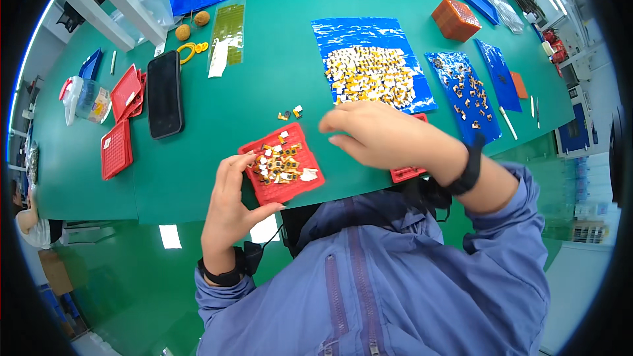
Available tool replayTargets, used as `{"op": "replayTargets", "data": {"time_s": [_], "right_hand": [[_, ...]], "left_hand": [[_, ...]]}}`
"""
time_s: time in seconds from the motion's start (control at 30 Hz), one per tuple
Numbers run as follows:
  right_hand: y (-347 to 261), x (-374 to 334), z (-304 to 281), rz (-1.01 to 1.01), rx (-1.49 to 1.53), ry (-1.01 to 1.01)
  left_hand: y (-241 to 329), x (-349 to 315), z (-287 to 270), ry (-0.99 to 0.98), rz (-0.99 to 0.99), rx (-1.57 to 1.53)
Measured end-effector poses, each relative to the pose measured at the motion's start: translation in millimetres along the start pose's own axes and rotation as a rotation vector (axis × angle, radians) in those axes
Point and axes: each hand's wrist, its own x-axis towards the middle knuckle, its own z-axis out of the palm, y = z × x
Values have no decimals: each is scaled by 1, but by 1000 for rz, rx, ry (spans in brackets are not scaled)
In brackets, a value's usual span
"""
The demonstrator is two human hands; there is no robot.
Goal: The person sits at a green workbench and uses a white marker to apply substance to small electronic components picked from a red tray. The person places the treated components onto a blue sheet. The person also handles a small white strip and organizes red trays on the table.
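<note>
The left hand (231, 188) is at the left edge of a red tray (306, 188), fingertips at the far left corner and thumb against the near edge, spread wide from one another. The right hand (389, 128) hangs over the table (264, 79) beyond the tray's right edge, its thumb and forefinger a little apart.

The tray lies slightly turned near the table's near edge. Its parts (278, 163) are small and yellow-gold, with white tabs and dark squares, heaped loosely across the middle; a white piece (308, 175) lies toward the right edge.

The left forearm rises from the lower side, wrist banded in black, palm facing the tray. The right forearm reaches in leftward from the right, also banded, with the back of the hand up and the fingers curled.

Just off the tray's far edge lie a few loose parts (298, 111). A second tray (405, 175) shows partly under the right forearm, at the table's near edge. Beyond the right hand, a blue sheet (359, 28) carries many white-and-yellow parts massed toward its near edge. Farther right, another blue sheet (473, 128) bears scattered parts. Toward the table's left edge lie a black phone (165, 95) and red trays (117, 148).
</note>
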Motion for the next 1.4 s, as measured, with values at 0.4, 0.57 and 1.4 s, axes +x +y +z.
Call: {"op": "replayTargets", "data": {"time_s": [0.4,0.57,1.4], "right_hand": [[35,114,26,334,660,-412],[55,143,13,258,483,-153],[169,-353,-71,938,396,1081]], "left_hand": [[-33,-15,-32,36,-66,-61],[-28,-2,-32,-16,-7,-26],[36,21,79,331,141,-250]]}}
